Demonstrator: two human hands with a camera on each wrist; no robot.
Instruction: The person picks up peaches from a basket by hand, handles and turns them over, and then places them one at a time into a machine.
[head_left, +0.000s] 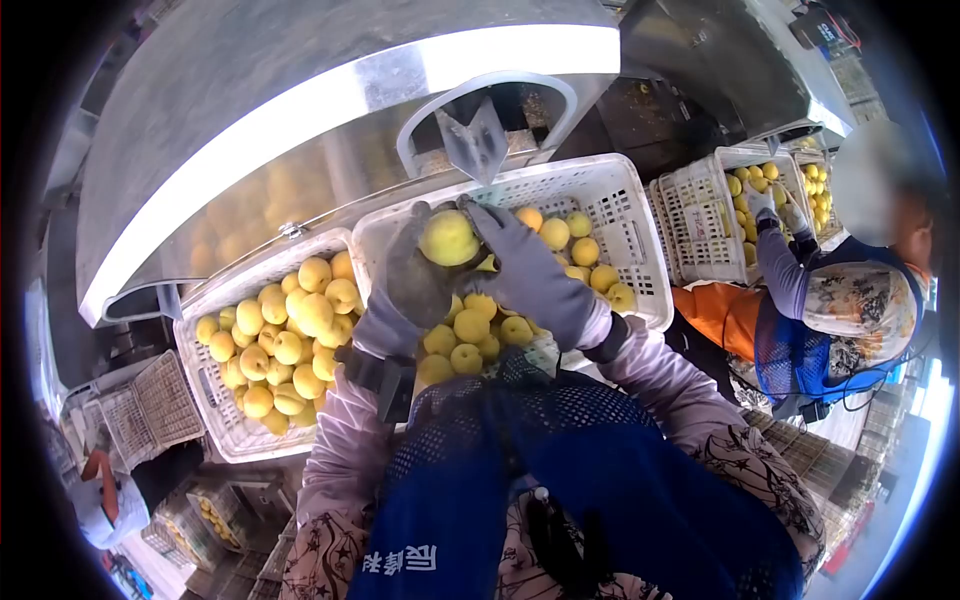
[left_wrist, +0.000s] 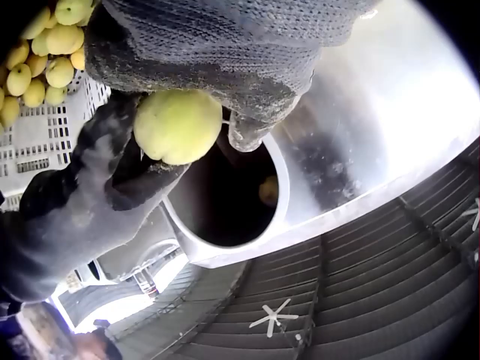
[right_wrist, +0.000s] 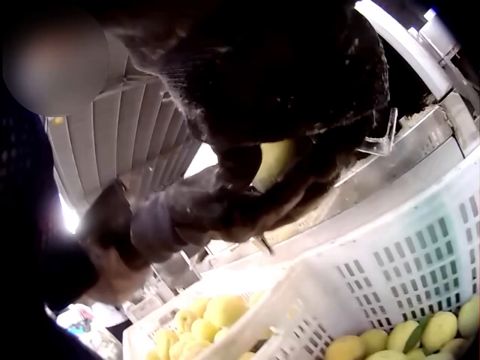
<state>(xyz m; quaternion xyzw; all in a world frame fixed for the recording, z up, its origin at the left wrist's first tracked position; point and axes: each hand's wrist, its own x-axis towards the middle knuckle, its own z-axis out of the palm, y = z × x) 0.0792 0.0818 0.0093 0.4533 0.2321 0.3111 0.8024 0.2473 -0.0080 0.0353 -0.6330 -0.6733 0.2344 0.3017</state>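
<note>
A yellow-green peach (head_left: 449, 238) is held between two grey-gloved hands over the middle white crate (head_left: 640, 285). My left hand (head_left: 408, 280) grips it from the left, fingers curled about its side. From the right, my right hand (head_left: 540, 280) holds the same fruit with fingertips at its upper edge. In the left wrist view the peach (left_wrist: 178, 126) sits between the left glove (left_wrist: 217, 52) above and the right glove (left_wrist: 90, 195) at the side. The right wrist view is dark, and gloves hide most of the fruit (right_wrist: 274, 163). Below the hands lie several yellow peaches (head_left: 470, 325).
A crate heaped with yellow peaches (head_left: 285, 350) stands on the left. Ahead is a metal machine (head_left: 340, 110) with a rounded opening (left_wrist: 232, 195) and a pointed metal lip (head_left: 475, 140). Another person (head_left: 850, 300) works at crates (head_left: 695, 235) on the right.
</note>
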